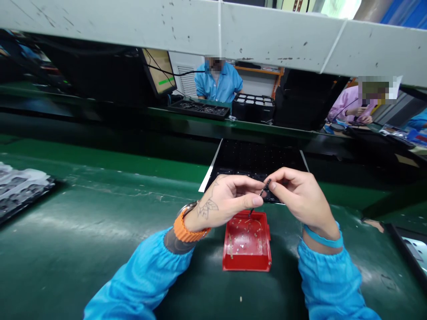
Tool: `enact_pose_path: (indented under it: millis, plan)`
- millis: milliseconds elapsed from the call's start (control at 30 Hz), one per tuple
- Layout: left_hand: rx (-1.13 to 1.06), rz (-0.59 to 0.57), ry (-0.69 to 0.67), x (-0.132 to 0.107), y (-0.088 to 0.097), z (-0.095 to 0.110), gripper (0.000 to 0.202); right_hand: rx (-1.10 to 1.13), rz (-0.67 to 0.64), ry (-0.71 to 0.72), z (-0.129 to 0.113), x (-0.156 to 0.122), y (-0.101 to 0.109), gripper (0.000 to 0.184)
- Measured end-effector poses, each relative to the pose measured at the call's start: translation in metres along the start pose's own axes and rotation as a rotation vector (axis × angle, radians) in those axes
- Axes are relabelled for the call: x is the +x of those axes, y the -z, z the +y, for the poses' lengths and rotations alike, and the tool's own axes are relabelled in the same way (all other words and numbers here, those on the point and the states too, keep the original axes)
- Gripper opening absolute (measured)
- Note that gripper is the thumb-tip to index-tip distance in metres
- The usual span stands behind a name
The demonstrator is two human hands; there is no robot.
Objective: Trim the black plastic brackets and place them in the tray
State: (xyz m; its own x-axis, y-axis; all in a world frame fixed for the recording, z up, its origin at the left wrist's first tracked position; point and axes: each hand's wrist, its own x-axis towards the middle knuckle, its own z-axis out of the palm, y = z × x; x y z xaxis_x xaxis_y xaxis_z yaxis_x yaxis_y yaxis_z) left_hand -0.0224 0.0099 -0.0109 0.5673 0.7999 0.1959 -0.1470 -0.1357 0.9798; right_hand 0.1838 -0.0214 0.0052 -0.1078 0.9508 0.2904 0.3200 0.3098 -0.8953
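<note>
A thin black strip-like part [265,188] is pinched between my two hands, its exact kind too small to make out. My left hand [230,198] grips it with thumb and fingers closed, and its lower end hangs below the thumb. At the upper end, the thumb and forefinger of my right hand [296,193] are pressed together on the same part. Just beneath my hands a red plastic bin [247,263] sits on the green table [133,253], with small bits scattered on its floor. Behind the fingers lies a black tray [260,155], partly covered by them.
A black tray with pale moulded inserts [23,191] lies at the left edge. Another dark tray [410,249] is at the right edge. A grey beam [187,26] crosses above. Beyond the bench are a monitor [160,73] and a person in blue [218,84].
</note>
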Motion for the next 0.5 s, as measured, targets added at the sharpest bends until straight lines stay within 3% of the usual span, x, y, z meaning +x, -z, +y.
enact_pose_path:
  millis: [300, 500]
  plan:
    - [-0.044, 0.027, 0.049, 0.0032, -0.0002, -0.0032, 0.042, 0.111, 0.025, -0.023, 0.0054, 0.0082, -0.0062, 0.009]
    - [-0.048, -0.02, 0.067, 0.0025, 0.0026, -0.0027, 0.043, 0.196, -0.003, -0.046, 0.0075, 0.0105, -0.0072, 0.005]
